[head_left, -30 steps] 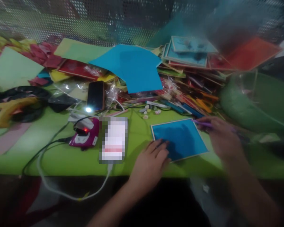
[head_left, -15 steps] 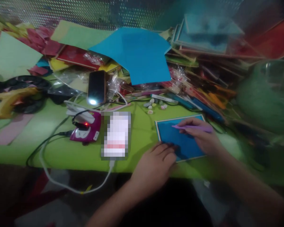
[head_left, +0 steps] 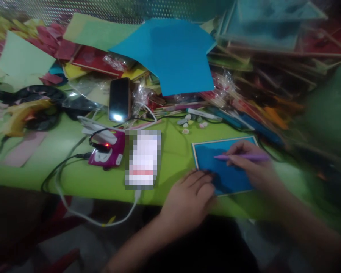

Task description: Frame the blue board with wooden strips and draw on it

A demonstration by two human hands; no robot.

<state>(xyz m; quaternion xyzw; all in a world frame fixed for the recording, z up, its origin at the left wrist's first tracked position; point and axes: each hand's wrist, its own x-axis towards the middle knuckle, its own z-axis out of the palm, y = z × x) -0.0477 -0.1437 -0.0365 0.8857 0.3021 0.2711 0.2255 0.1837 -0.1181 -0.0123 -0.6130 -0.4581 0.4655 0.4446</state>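
A blue panel [head_left: 211,151] with pale strips along its edges lies flat on the green tabletop in the head view. My right hand [head_left: 248,161] grips a purple pen [head_left: 257,157] over it, tip pointing left. Whether the tip touches the surface I cannot tell. My left hand [head_left: 189,195] rests, fingers stretched out, across the panel's near left corner, partly hiding it. No drawn marks can be made out on the blue surface.
Left of my hands lie a phone with a blurred screen [head_left: 144,159] on a white cable and a purple power adapter [head_left: 118,149]. Small pebbles [head_left: 185,123], a dark phone [head_left: 119,99] with its light on, large blue paper [head_left: 182,57] and piled craft scraps lie farther back.
The camera view has shifted slightly. On the panel, the pen tip and my right hand have moved a little nearer to me. My left hand stays at the corner.
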